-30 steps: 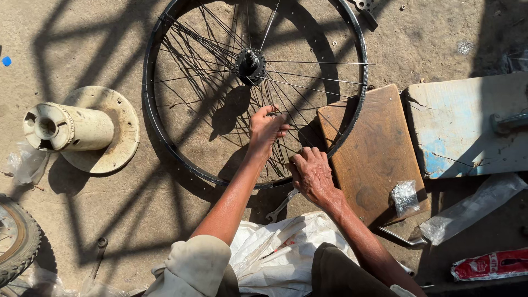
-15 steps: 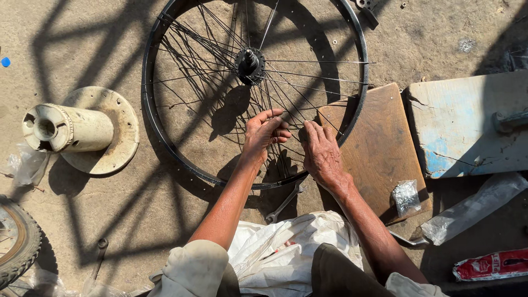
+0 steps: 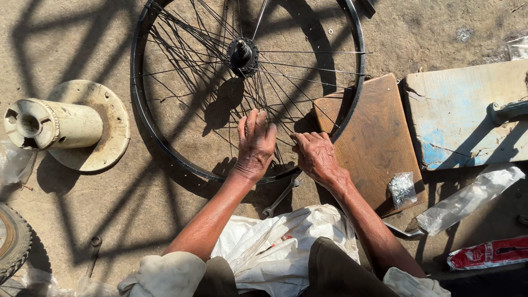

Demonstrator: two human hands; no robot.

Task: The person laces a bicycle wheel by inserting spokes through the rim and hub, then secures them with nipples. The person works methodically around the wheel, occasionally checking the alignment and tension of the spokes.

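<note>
Hands over lower part of bicycle wheel (image 3: 165,137), which lies flat on the dirt ground (image 3: 429,33). Left hand (image 3: 254,144) palm down on the spokes (image 3: 308,66) near the rim, fingers spread and partly curled into them; can't tell if it pinches one. Right hand (image 3: 316,157) just beside it, fingers bent at the spokes by the rim's inner edge; grip unclear, nothing separate visibly held. Hands close, not touching. Hub (image 3: 242,55) well above both hands. Spanner (image 3: 280,197) on ground just below hands, between the forearms. White sack (image 3: 280,247) on person's lap, below that. Brown wooden board (image 3: 374,143) right of right hand, rim overlapping its corner; small clear bag of metal bits (image 3: 402,190) on board's lower edge. Blue-white board (image 3: 467,115) further right. Cream flanged cylinder stand (image 3: 60,125) far left of left hand. Tyre (image 3: 14,242) at lower left edge.
</note>
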